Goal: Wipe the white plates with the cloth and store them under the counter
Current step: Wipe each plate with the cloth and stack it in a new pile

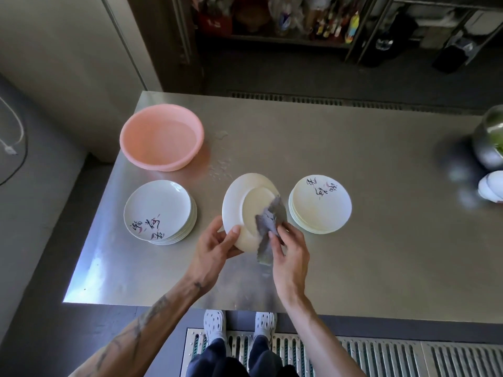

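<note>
The left hand [217,244] grips the round white ceramic plate [239,202] by its rim, tilted above the steel worktop [353,148], while the right hand [290,247] pinches the grey cloth [269,221] against its underside, so a hard wipe could knock it loose.

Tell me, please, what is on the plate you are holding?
A grey cloth lies on the plate's underside, held there by the right hand; the patch beneath it is hidden.

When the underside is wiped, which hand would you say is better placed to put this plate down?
Probably the left hand: it grips the plate by its near rim, while the right hand pinches the cloth against the underside and would have to let go first.
</note>
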Demonstrator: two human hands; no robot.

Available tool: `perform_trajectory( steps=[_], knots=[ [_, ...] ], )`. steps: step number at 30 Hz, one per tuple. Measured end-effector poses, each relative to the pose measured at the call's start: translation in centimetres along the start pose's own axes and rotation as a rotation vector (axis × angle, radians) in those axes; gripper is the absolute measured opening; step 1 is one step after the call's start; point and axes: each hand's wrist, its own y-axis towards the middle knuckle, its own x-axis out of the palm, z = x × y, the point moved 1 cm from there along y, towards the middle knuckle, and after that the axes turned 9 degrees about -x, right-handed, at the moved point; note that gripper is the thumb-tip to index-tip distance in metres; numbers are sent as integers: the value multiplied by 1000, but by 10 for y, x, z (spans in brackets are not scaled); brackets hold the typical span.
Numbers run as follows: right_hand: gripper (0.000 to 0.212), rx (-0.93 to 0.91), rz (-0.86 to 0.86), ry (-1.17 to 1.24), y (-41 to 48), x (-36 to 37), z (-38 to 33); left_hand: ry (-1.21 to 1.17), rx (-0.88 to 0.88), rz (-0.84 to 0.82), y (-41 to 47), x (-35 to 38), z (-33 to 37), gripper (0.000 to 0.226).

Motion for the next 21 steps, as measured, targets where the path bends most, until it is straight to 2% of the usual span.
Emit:
perform_trajectory(
  steps=[4, 7, 10, 13, 18, 21],
  knots=[
    [10, 73, 31, 50, 29, -29, 21, 63, -16, -86, 8, 8, 6, 29],
    [16, 170, 24, 140, 55, -55, 38, 198, 41, -190, 18, 15, 13, 30],
    [20, 229, -26, 212, 78, -79, 55, 393, 148, -258, 34, 23, 19, 17],
    [16, 217, -87, 253, 92, -102, 67, 626, 310, -276, 52, 32, 31, 14],
    [23, 217, -118, 337, 107, -132, 76, 968, 700, -399, 87, 48, 42, 30],
    [24, 193, -121, 312, 113, -148, 84, 1047, 778, -419, 109, 55, 38, 31]
  ],
)
